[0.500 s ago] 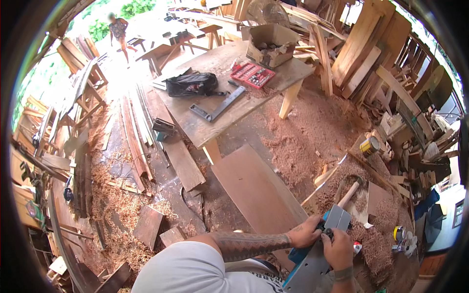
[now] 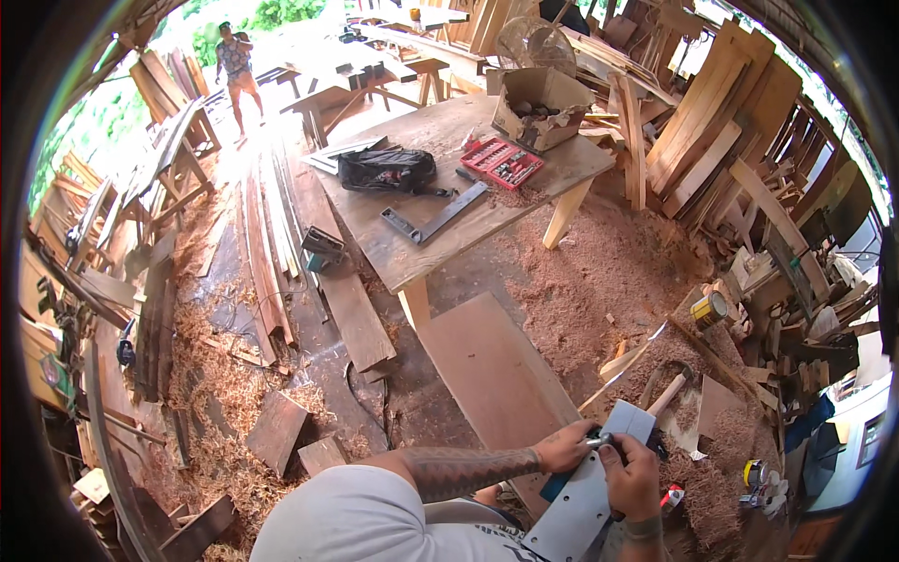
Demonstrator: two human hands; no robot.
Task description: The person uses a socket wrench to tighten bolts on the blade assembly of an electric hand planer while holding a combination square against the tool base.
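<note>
- The planer (image 2: 573,506) is at near right, sole up, held in both hands. Only a strip of its teal body shows at the left; the pale sole hides the rest, and its near end reaches the edge of view.
- Left hand (image 2: 565,450): fingers clamped at the planer's left edge, about a small metal part too small to name.
- Right hand (image 2: 633,480): thumb bent at the sole's right edge, fingers clamped around the planer's side, some of them hidden. The forearm is cut off at the near edge.
- The white shirt (image 2: 351,520) covers the near middle; the board (image 2: 496,365) runs from under the table (image 2: 412,258) and passes out of sight behind the left forearm.
- Compared with half a second ago, the sole faces up more squarely and less teal shows. The hands remain close together on the planer. The far-left person (image 2: 234,64), mid-step then, now stands more upright, one arm raised.
- On the table, the box (image 2: 560,131) at far right holds dark lumps, hard to identify.
- The red case (image 2: 482,155) lies open with rows of small metal pieces.
- The black bag (image 2: 361,173) sits left of it, contents unclear.
- The tin (image 2: 709,309) stands at right, its inside unreadable.
</note>
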